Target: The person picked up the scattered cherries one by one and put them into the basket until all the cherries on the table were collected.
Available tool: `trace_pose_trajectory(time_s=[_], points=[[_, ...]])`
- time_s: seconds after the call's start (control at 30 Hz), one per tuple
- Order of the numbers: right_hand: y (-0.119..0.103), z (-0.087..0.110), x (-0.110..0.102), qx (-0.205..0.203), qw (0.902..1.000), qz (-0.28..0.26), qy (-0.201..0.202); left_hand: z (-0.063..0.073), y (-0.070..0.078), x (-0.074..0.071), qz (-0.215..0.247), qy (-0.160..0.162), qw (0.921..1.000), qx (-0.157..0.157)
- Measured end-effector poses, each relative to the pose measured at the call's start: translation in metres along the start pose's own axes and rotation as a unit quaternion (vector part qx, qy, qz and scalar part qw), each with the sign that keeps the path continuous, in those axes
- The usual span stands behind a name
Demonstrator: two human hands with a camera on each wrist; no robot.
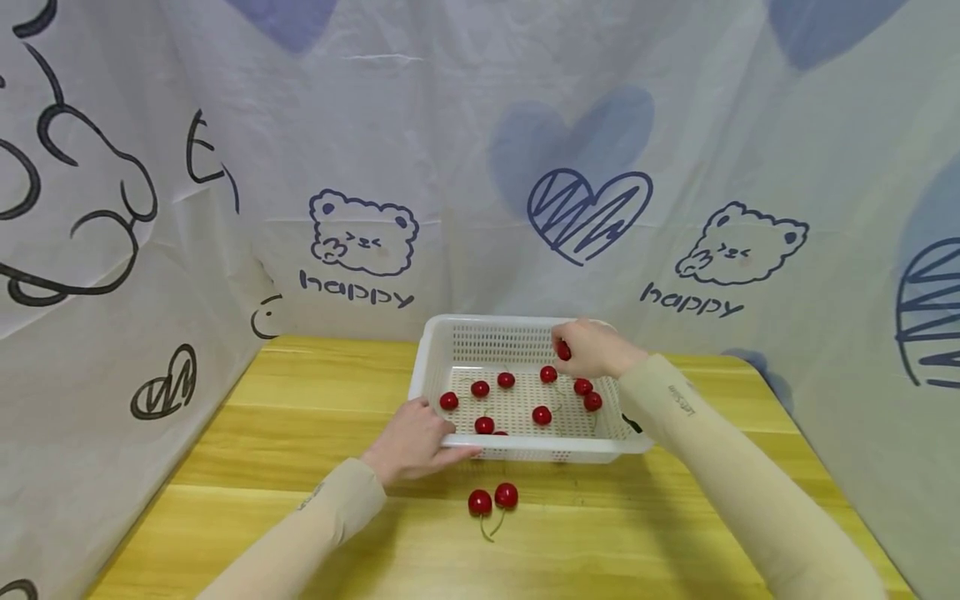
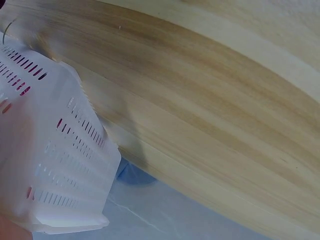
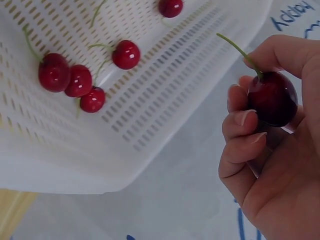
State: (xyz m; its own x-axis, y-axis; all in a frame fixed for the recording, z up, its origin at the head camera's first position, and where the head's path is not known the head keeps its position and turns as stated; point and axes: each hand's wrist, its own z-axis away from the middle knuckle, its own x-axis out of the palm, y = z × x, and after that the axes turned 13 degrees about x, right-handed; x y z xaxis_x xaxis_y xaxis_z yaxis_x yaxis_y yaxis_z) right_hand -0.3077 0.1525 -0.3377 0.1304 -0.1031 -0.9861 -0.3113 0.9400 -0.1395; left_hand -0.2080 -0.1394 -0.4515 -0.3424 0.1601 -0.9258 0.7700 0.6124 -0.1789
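Observation:
A white slotted plastic basket stands on the wooden table, with several red cherries scattered over its floor. My left hand grips the basket's rim at the near left corner, thumb along the front edge. Between the fingers of my right hand is a dark red cherry, its green stem pointing up and left. That hand is over the basket's far right part in the head view. Two cherries with stems, one on the left and one on the right, lie on the table before the basket.
The yellow wooden table reaches out on both sides of the basket. A pale cloth with printed hearts and bears hangs close behind it and along the sides. A small black thing shows by the right sleeve.

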Motion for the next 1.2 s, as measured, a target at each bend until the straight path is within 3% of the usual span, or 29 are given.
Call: trace_pose_trajectory(time_s=[0.57,1.2], points=[[0.007,-0.017,0.017,0.046,0.9976,0.017,-0.050,0.000,-0.001,0.001,0.002,0.013,0.9999,0.005],[0.009,-0.025,0.037,0.070,0.9945,0.050,-0.060,-0.001,0.001,-0.001,0.007,0.008,0.9999,-0.005]])
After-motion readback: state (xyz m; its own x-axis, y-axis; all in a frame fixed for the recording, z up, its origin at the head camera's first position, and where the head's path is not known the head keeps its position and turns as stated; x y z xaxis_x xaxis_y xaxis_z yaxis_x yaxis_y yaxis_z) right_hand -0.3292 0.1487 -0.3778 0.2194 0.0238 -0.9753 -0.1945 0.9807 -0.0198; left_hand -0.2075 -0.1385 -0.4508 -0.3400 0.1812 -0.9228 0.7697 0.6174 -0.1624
